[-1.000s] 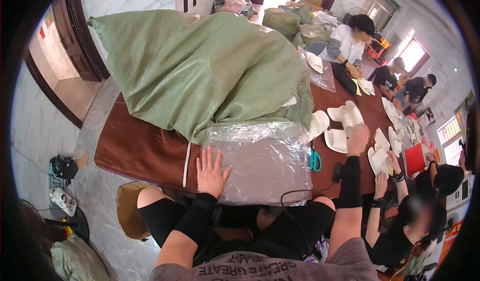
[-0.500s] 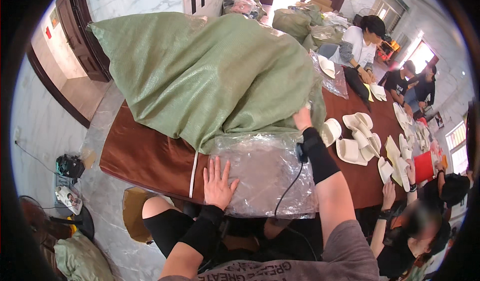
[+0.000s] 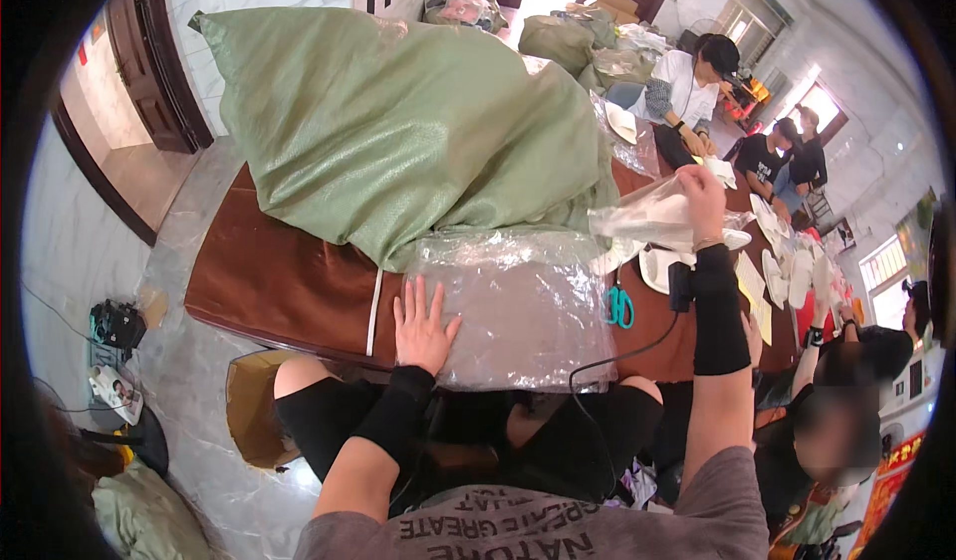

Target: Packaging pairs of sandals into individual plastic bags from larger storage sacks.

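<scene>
A large green woven sack (image 3: pixel 418 132) lies bulging across the brown-covered table (image 3: pixel 289 281). In front of it, clear plastic bags (image 3: pixel 518 311) are spread flat, reaching the near edge. My left hand (image 3: pixel 423 331) rests on their left side with its fingers apart. Raised to the right of the sack, my right hand (image 3: pixel 703 202) pinches the end of a thin clear plastic bag (image 3: pixel 642 217), which stretches leftward toward the sack. Below that bag lie teal-handled scissors (image 3: pixel 619 308) and white slippers (image 3: pixel 659 269), partly covered by my right arm.
A person in white (image 3: pixel 687 97) works at the table's far side. Other people sit along the right, one close by my right arm. Filled sacks (image 3: pixel 558 47) are heaped behind. A cardboard box (image 3: pixel 257 411) stands on the floor by my left knee.
My right hand has left the sack's lower right corner, moving right and up, and now holds a clear bag. The teal scissors have come into sight. My left hand stays on the plastic.
</scene>
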`<state>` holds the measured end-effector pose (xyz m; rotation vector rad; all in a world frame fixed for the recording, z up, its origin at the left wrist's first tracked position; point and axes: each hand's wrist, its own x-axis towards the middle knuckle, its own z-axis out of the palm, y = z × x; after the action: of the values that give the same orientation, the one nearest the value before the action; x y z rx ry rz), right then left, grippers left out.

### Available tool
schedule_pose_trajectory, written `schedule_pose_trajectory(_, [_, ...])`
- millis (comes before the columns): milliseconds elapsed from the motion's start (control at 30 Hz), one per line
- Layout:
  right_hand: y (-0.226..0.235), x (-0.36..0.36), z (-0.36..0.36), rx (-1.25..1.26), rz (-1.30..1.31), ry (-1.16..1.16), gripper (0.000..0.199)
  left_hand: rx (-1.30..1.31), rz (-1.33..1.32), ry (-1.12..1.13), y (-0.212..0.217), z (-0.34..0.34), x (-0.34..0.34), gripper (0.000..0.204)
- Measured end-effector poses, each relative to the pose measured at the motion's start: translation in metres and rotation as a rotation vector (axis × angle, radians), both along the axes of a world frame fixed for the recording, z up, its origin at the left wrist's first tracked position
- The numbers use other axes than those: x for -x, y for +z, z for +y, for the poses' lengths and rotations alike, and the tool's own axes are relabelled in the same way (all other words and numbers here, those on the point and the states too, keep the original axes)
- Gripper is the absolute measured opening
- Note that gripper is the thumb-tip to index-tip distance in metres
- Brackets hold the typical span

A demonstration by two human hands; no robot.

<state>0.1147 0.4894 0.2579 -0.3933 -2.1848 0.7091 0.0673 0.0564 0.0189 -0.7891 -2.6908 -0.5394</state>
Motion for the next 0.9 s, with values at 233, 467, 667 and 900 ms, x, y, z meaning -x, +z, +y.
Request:
schedule_pose_trajectory(233, [0.031, -0.032, -0.09, 0.366, 0.246, 0.103, 0.014, -0.002, 0.024, 0.012, -0.009, 0.0, 0.0, 0.063])
schedule_pose_trajectory(467, [-0.126, -0.092, -0.212, 0.687, -0.261, 0.362, 0.011, 0.241, 0.027, -0.033, -0.003, -0.005, -0.002, 0.069])
schedule_pose_trajectory(667, [-0.162, -0.084, -0.142, 0.604, -0.137, 0.042, 0.012, 0.404, -0.088, 0.012, -0.014, 0.001, 0.005, 0.065])
schedule_pose_trajectory(900, [-0.214, -0.04, -0.111, -0.005, -0.392, -0.037, 0.016, 0.332, -0.064, 0.009, -0.021, 0.001, 0.006, 0.061])
